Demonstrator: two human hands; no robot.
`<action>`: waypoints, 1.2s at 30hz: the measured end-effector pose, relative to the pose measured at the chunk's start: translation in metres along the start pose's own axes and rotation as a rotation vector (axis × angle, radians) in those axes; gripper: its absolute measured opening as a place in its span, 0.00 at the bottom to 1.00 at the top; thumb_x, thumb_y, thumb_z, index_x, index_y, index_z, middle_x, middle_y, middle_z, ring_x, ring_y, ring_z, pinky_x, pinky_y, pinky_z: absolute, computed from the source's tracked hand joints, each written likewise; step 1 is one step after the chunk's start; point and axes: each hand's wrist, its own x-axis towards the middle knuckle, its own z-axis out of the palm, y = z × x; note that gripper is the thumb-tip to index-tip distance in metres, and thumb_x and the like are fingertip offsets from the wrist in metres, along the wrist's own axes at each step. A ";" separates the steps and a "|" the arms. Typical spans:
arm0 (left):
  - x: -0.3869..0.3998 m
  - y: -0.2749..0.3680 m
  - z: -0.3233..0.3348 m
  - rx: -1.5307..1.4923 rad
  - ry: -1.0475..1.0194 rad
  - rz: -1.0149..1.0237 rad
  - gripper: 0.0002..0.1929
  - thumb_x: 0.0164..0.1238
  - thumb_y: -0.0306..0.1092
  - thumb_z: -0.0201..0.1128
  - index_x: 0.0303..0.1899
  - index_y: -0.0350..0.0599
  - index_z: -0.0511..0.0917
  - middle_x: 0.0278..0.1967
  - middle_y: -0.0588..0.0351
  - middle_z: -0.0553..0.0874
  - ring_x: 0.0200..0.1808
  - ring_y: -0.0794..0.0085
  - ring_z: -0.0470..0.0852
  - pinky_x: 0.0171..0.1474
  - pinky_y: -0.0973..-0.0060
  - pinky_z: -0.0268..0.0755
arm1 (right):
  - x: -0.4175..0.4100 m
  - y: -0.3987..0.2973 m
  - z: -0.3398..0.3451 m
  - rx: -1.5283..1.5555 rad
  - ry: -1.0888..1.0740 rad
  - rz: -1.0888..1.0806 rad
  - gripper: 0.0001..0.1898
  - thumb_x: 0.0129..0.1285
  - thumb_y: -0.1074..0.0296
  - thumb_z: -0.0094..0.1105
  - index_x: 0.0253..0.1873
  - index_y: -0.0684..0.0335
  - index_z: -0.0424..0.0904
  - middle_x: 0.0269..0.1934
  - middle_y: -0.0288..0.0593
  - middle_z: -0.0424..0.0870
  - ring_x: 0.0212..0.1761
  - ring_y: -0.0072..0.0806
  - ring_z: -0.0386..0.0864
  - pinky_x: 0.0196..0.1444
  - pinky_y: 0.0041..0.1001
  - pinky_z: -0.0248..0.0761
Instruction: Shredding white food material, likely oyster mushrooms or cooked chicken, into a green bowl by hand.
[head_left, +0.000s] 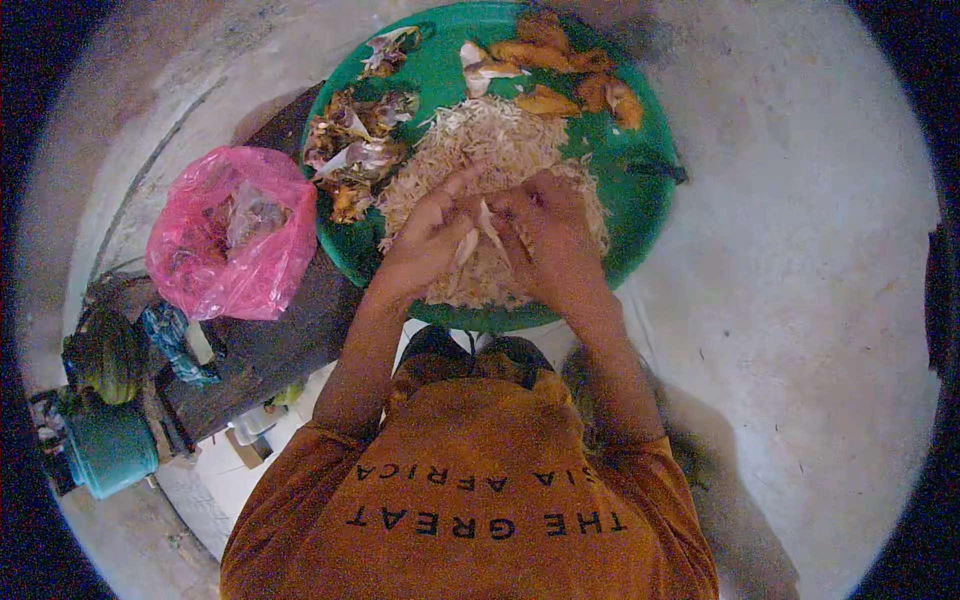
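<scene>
My left hand (431, 229) and my right hand (559, 232) are close together over a pile of shredded pale meat (499, 131), which looks like chicken. Between the fingers of both hands is a pale strip of meat (486, 217); blur hides the exact grip. The pile lies on a round green plastic tray (637, 206). Browned meat pieces (551, 56) rest along the tray's far right, one with white flesh showing (480, 71). Bones and scraps (356, 142) are heaped at its left, with another scrap (390, 51) above them.
Left of the tray, an open pink plastic bag (232, 232) holds scraps and stands on a dark surface (285, 360). Further left are a blue patterned bag (176, 341), a green ribbed object (109, 356) and a teal container (112, 454). A dark strip (656, 171) lies at the tray's right rim.
</scene>
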 end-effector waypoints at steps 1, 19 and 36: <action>0.000 -0.001 -0.002 0.027 0.006 -0.084 0.23 0.65 0.27 0.52 0.62 0.40 0.63 0.54 0.56 0.75 0.54 0.73 0.72 0.59 0.77 0.62 | 0.001 0.001 0.001 0.000 -0.002 -0.004 0.16 0.51 0.68 0.57 0.47 0.57 0.74 0.41 0.55 0.71 0.45 0.53 0.69 0.49 0.48 0.63; -0.002 -0.009 -0.002 -0.348 0.152 -0.220 0.08 0.62 0.27 0.60 0.41 0.36 0.76 0.33 0.56 0.82 0.33 0.74 0.80 0.37 0.77 0.75 | 0.015 0.044 -0.005 -0.250 0.095 0.161 0.09 0.55 0.70 0.52 0.40 0.66 0.72 0.37 0.59 0.75 0.42 0.53 0.73 0.47 0.44 0.67; 0.000 -0.017 0.006 -0.004 0.189 -0.047 0.07 0.61 0.25 0.58 0.41 0.38 0.77 0.37 0.55 0.84 0.36 0.76 0.81 0.38 0.78 0.75 | 0.010 0.025 0.000 -0.126 0.089 0.201 0.08 0.56 0.69 0.50 0.38 0.66 0.72 0.33 0.55 0.77 0.36 0.51 0.76 0.43 0.44 0.70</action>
